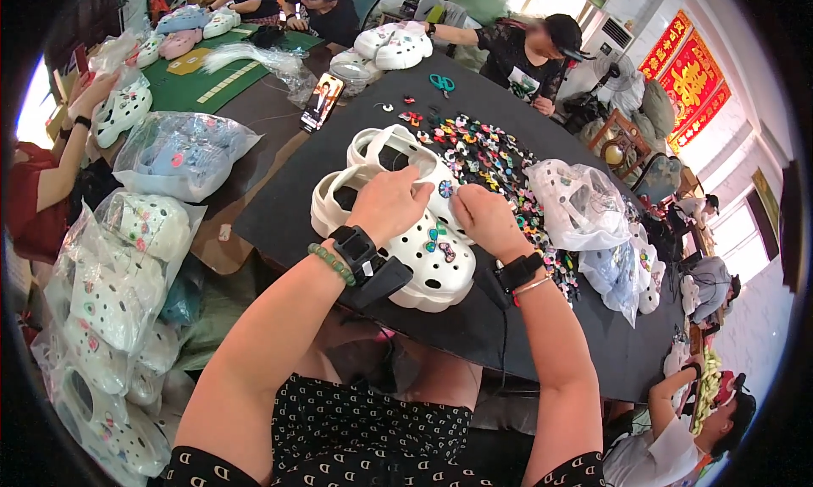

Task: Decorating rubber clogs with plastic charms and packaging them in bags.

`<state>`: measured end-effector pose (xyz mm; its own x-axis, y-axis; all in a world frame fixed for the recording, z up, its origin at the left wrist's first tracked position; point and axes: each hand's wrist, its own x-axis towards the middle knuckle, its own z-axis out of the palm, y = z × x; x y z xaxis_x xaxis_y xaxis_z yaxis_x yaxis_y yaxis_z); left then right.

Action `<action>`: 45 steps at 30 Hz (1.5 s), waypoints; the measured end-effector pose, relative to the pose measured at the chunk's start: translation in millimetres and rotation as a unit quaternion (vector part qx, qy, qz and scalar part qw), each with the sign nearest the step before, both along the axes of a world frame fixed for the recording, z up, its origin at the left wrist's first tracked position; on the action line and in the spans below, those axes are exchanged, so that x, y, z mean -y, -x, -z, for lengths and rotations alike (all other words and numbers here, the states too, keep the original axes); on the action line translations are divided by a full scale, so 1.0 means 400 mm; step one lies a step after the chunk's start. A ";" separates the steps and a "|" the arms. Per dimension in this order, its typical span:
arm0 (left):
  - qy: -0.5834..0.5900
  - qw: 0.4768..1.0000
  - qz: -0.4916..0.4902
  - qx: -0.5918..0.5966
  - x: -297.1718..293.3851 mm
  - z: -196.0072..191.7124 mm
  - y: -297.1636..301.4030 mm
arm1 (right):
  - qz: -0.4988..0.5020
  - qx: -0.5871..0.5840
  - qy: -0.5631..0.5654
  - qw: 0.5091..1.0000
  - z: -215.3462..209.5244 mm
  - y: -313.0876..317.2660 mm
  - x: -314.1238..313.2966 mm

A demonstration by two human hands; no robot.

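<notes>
Two white clogs lie side by side on the dark table in front of me. The nearer clog (411,288) has a green charm (435,235) and a dark, reddish charm (446,251) in its holes. On the farther clog (389,137) sits a round blue charm (445,188). My left hand (389,206) is wrapped over the clogs near their openings, thumb and fingers gripping the farther one. Closed in a pinch, my right hand (489,222) is at that clog's upper, beside the blue charm. Its fingertips hide whatever they hold.
Loose colourful charms (491,152) spread beyond the clogs. Teal scissors (441,84) and a lit phone (322,102) lie farther back. Bagged clogs stand right (580,203) and left (127,267). A person (529,63) sits across the table; other people work around the room.
</notes>
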<state>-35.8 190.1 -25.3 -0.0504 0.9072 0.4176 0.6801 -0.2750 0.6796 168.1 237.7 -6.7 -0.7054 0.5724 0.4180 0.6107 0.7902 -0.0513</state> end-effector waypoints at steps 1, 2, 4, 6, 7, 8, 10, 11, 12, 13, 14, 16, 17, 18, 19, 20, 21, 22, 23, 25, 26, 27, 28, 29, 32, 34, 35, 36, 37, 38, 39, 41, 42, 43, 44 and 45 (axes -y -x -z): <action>0.014 1.000 0.004 0.008 0.002 -0.004 -0.002 | -0.019 -0.038 0.006 0.999 0.002 -0.005 -0.003; 0.029 0.999 0.006 0.015 0.004 -0.004 -0.003 | -0.020 -0.037 0.007 0.999 0.007 -0.007 -0.006; 0.022 1.000 0.002 0.008 0.000 -0.001 0.000 | -0.004 -0.071 0.041 0.997 0.017 -0.011 -0.009; 0.016 1.000 0.001 0.001 -0.001 -0.005 -0.001 | -0.007 -0.088 0.046 0.995 0.023 -0.012 -0.014; 0.025 1.000 0.000 0.000 -0.003 -0.008 -0.003 | -0.009 -0.106 0.050 0.993 0.024 -0.014 -0.016; 0.034 0.999 -0.002 -0.003 -0.002 -0.011 -0.002 | -0.009 -0.106 0.051 0.993 0.025 -0.012 -0.015; 0.035 0.999 -0.004 -0.006 -0.001 -0.013 -0.005 | 0.006 -0.088 0.041 0.995 0.024 -0.012 -0.012; 0.036 0.999 -0.009 -0.009 -0.001 -0.013 -0.003 | 0.003 -0.087 0.043 0.995 0.016 -0.009 -0.002; 0.037 0.999 -0.012 -0.009 -0.004 -0.012 -0.003 | -0.029 -0.039 0.002 0.999 0.005 -0.010 0.014; 0.039 0.999 -0.012 -0.018 -0.011 -0.011 -0.004 | -0.061 0.009 -0.038 0.997 -0.007 -0.009 0.024; 0.040 0.999 -0.010 -0.027 -0.018 -0.012 -0.008 | -0.062 0.009 -0.038 0.997 -0.017 -0.010 0.027; 0.042 0.998 -0.010 -0.041 -0.029 -0.011 -0.010 | -0.101 0.106 -0.074 0.987 -0.031 -0.010 0.025; 0.058 0.997 -0.015 -0.042 -0.031 -0.012 -0.009 | -0.106 0.088 -0.054 0.989 -0.026 -0.006 0.020; 0.073 0.996 -0.020 -0.044 -0.034 -0.013 -0.008 | -0.107 0.087 -0.054 0.989 -0.023 -0.006 0.014; 0.073 0.996 -0.021 -0.045 -0.039 -0.015 -0.007 | -0.090 0.115 -0.069 0.987 -0.021 -0.007 0.007; 0.073 0.996 -0.020 -0.053 -0.045 -0.020 -0.012 | -0.071 0.145 -0.083 0.983 -0.017 -0.015 0.002; 0.072 0.995 -0.019 -0.062 -0.048 -0.023 -0.015 | -0.048 0.013 -0.045 0.998 0.007 -0.019 -0.009; 0.073 0.995 -0.017 -0.061 -0.049 -0.022 -0.017 | -0.047 0.014 -0.044 0.998 0.021 -0.025 -0.014; 0.069 0.996 -0.011 -0.063 -0.053 -0.020 -0.016 | -0.013 -0.056 -0.008 0.998 0.029 -0.018 -0.017; 0.067 0.996 -0.005 -0.065 -0.061 -0.014 -0.014 | 0.020 -0.160 0.061 0.985 0.038 -0.011 -0.023; 0.060 0.996 -0.009 -0.063 -0.058 -0.014 -0.014 | 0.024 -0.161 0.064 0.985 0.032 -0.012 -0.023; 0.053 0.997 -0.013 -0.061 -0.055 -0.015 -0.014 | 0.029 -0.165 0.111 0.980 0.022 -0.011 -0.029; 0.056 0.997 -0.010 -0.061 -0.055 -0.016 -0.016 | 0.034 -0.169 0.158 0.972 0.016 -0.012 -0.036; 0.054 0.997 -0.007 -0.059 -0.057 -0.018 -0.013 | 0.041 -0.168 0.189 0.967 0.012 -0.013 -0.045; 0.060 0.997 -0.001 -0.057 -0.058 -0.020 -0.015 | 0.047 -0.169 0.210 0.962 0.008 -0.018 -0.043; 0.084 0.996 0.000 -0.040 -0.061 -0.025 -0.027 | 0.035 -0.127 0.148 0.980 0.003 -0.031 -0.020; 0.083 0.996 -0.002 -0.040 -0.060 -0.027 -0.029 | -0.028 -0.057 0.079 0.995 -0.002 -0.039 -0.009; 0.086 0.995 -0.008 -0.043 -0.065 -0.022 -0.027 | -0.095 0.013 0.010 0.995 -0.015 -0.024 0.009; 0.090 0.995 -0.014 -0.046 -0.069 -0.016 -0.021 | -0.137 0.044 0.020 0.989 -0.031 -0.016 0.043; 0.088 0.995 -0.016 -0.043 -0.081 -0.017 -0.023 | -0.159 0.055 0.004 0.986 -0.054 -0.010 0.075; 0.084 0.994 -0.014 -0.067 -0.091 -0.015 -0.021 | -0.167 0.040 0.013 0.985 -0.060 0.009 0.106; 0.038 0.997 0.010 -0.066 -0.097 -0.001 -0.007 | -0.127 -0.001 0.043 0.991 -0.049 0.020 0.120; 0.070 0.995 0.007 -0.073 -0.093 -0.011 -0.008 | -0.076 -0.056 0.119 0.988 -0.052 0.004 0.101; 0.073 0.995 0.007 -0.068 -0.089 -0.008 -0.017 | -0.034 -0.100 0.129 0.986 -0.053 -0.019 0.099; 0.078 0.995 -0.007 -0.066 -0.081 -0.005 -0.012 | -0.006 -0.146 0.140 0.979 -0.053 -0.032 0.092; 0.063 0.996 -0.004 -0.064 -0.080 -0.001 -0.015 | 0.056 -0.153 0.186 0.969 -0.042 -0.061 0.080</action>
